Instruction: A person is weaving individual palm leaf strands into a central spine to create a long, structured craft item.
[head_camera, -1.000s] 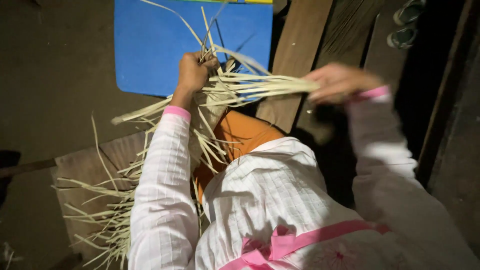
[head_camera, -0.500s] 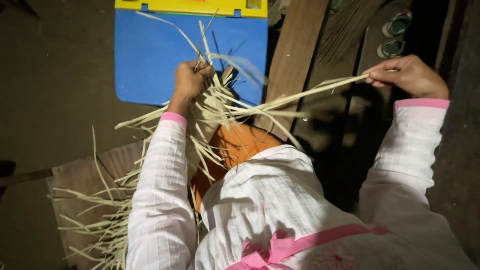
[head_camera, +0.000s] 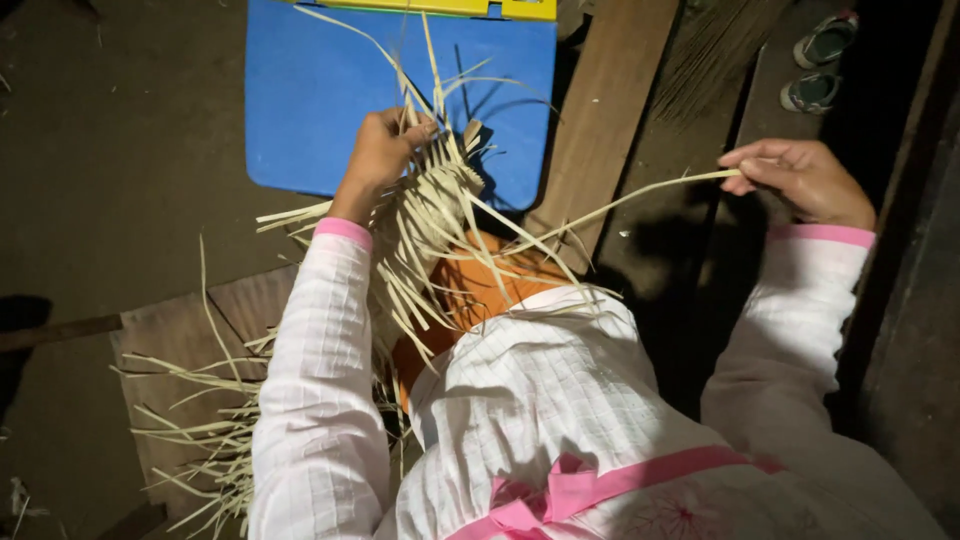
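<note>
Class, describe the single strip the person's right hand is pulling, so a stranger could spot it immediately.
Start at the blue board on the floor. In front of it the left hand grips a woven bundle. Unlike the bundle's short loose ends, one pale strip runs taut to the right hand.

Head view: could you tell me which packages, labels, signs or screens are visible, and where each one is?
None show. The nearest thing to one is a flat blue case with a yellow edge, on the floor beyond the left hand that grips the bundle of pale strips; no label is readable on it.
</note>
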